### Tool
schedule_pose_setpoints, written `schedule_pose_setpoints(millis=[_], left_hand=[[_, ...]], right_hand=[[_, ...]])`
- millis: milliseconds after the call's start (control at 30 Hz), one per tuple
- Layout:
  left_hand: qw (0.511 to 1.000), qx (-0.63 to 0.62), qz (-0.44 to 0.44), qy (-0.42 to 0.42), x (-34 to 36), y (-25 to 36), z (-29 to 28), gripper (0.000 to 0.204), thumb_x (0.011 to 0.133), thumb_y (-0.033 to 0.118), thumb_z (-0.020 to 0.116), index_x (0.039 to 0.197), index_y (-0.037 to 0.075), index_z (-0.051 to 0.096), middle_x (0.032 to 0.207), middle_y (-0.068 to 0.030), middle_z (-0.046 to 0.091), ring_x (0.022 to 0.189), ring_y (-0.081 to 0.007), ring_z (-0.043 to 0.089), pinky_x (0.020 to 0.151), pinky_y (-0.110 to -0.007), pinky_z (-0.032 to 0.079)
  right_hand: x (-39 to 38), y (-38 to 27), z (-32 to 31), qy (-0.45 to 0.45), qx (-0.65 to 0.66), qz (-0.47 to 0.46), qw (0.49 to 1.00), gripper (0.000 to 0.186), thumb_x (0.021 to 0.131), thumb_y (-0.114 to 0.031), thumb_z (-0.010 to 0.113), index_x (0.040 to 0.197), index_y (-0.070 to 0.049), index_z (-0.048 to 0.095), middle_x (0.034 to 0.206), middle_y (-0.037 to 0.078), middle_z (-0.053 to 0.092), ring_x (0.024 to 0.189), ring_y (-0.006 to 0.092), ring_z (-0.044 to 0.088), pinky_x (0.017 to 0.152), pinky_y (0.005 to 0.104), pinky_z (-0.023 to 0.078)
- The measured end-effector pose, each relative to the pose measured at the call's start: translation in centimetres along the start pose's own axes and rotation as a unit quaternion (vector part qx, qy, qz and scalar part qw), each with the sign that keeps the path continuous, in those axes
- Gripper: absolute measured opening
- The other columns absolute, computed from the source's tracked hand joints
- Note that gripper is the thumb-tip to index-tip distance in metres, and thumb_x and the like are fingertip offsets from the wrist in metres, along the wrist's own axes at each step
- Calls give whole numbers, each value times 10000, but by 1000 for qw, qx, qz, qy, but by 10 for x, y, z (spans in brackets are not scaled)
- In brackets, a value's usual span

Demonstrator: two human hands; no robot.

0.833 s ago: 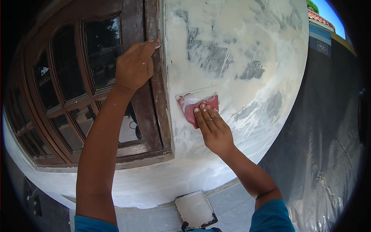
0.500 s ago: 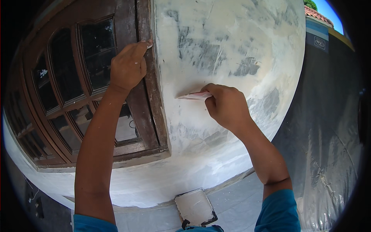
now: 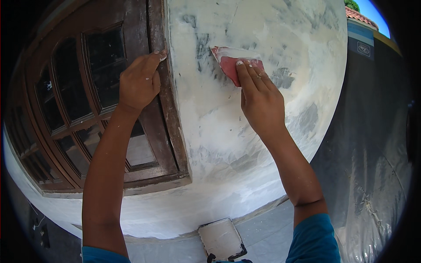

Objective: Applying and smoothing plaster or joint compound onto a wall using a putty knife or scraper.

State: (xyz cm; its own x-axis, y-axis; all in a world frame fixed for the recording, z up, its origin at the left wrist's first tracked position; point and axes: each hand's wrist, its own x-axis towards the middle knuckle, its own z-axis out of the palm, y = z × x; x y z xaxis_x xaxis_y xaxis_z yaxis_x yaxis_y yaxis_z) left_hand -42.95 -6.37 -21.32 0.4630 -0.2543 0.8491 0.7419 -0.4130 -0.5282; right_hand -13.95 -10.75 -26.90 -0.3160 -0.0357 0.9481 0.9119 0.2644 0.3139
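In my right hand (image 3: 259, 92) is a flat pink-red putty spreader (image 3: 230, 68), its upper edge coated with white putty. The fingers lie across its face and press it to the patchy white and grey wall (image 3: 210, 118); the thumb is hidden. White putty marks several fingertips. My left hand (image 3: 139, 81) is closed at the right edge of the brown wooden window frame (image 3: 170, 109). Its putty-smeared fingertips bear on that edge, with the other fingers bent.
Dark glass panes (image 3: 105, 65) fill the window at left. Below the wall, a square white-topped board or container (image 3: 221, 239) with dark edges sits on grey sheeting (image 3: 267, 228). A dark plastic sheet (image 3: 364, 144) hangs at right, with roof tiles (image 3: 360, 17) beyond.
My right hand has moved up the wall, and the spreader has turned from nearly edge-on to flat against it. My left hand has shifted slightly left and down in view, staying at the frame.
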Motion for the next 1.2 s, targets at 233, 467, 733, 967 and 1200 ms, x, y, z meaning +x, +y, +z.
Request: schedule_pose_setpoints(millis=[233,467,733,967,1200], left_hand=[[1000,5,-14,-18,1,0,-1,430,755,-79,589,1152,72,656,1018,-135,698,934,-298,688,770,-362,569],[999,10,-35,-30,-3,0,0,421,754,-69,589,1147,69,653,1014,-126,697,937,-300,682,784,-369,563],[999,10,-32,-35,1,1,-2,405,751,-76,593,1128,64,644,993,-132,684,912,-309,678,763,-382,560],[999,19,-30,-35,0,3,-4,396,752,-75,593,1124,54,631,976,-134,681,897,-312,675,743,-378,561],[999,25,-26,-25,5,6,-7,415,753,-77,597,1146,52,629,957,-135,677,875,-313,672,732,-382,558]], right_hand=[[-50,-35,19,-110,5,-33,993,470,861,-34,557,1314,87,547,1244,278,637,1151,392,640,935,408,553],[-56,-35,-52,-191,191,31,962,340,833,-19,611,1170,27,620,1143,169,687,1027,315,678,870,384,567],[17,38,-51,-283,299,75,908,208,846,65,591,1037,-17,594,893,164,641,773,323,624,709,383,497],[23,56,-64,-189,291,140,927,192,831,16,590,1018,-21,602,841,185,665,775,346,650,700,409,501],[-16,48,-19,7,-49,75,996,382,848,2,617,1219,-83,660,1157,115,716,1024,289,695,904,377,558]])
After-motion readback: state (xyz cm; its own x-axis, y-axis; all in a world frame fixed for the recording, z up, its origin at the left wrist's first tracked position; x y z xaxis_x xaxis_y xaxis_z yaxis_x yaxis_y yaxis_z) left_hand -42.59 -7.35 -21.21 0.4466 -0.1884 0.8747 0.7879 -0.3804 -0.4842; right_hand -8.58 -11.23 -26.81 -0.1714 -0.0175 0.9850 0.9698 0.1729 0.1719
